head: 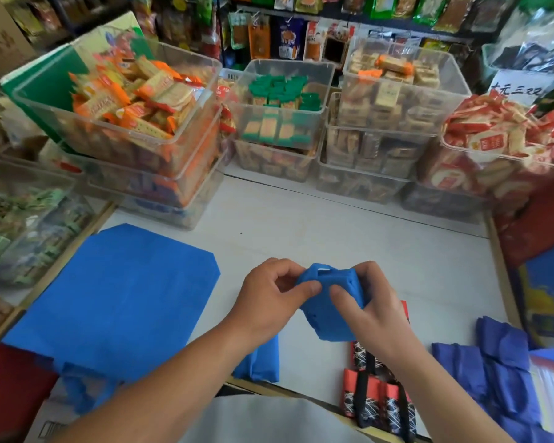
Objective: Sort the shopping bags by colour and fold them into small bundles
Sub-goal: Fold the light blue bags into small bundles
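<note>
I hold the half-folded blue bag bundle (323, 324) in both hands above the middle of the white counter (333, 225). My left hand (266, 298) pinches its upper left edge between thumb and curled fingers. My right hand (375, 314) wraps its right side, thumb pressed on the front. A flat blue bag (119, 292) lies at 9 o'clock. A folded blue bundle (259, 362) sits at 6 o'clock, a red-and-black patterned bag (375, 398) at 5, and dark blue bags (499, 378) at 4.
</note>
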Demonstrator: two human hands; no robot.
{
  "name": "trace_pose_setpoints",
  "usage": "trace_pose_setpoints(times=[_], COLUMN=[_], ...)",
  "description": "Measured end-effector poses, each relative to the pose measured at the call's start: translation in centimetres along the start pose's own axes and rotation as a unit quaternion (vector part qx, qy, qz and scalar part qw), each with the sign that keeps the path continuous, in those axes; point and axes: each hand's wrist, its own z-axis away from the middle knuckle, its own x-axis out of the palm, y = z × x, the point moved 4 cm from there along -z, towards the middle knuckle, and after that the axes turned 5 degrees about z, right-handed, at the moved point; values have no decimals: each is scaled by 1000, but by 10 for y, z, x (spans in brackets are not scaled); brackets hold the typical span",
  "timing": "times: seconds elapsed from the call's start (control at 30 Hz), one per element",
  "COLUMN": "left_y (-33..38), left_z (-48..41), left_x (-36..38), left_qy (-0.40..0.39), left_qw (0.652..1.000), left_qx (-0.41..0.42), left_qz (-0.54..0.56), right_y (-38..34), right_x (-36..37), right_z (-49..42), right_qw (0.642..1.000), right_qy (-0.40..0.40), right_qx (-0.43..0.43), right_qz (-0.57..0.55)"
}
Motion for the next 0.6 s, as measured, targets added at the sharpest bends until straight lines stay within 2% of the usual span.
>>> trace_pose_setpoints(times=[0.1,0.2,0.27,0.4,0.6], left_y=[0,1,2,1,6], left_z=[0,2,4,9,16], left_x=[-1,-2,-1,0,7], left_qy=[38,73,81,64,44], left_qw=[999,995,990,964,945], left_qx=[28,61,91,164,183], left_qz=[-25,-31,-73,-198,-266], right_y=[-8,-14,-16,-15,-11], right_x=[-1,1,1,0,5], right_z=[4,5,4,0,-2], right_qw=[1000,999,996,994,995], right_qy=[2,-8,-8,0,20], right_qx=[-23,-21,-11,14,38], right_qz=[-1,-47,-88,-113,-94])
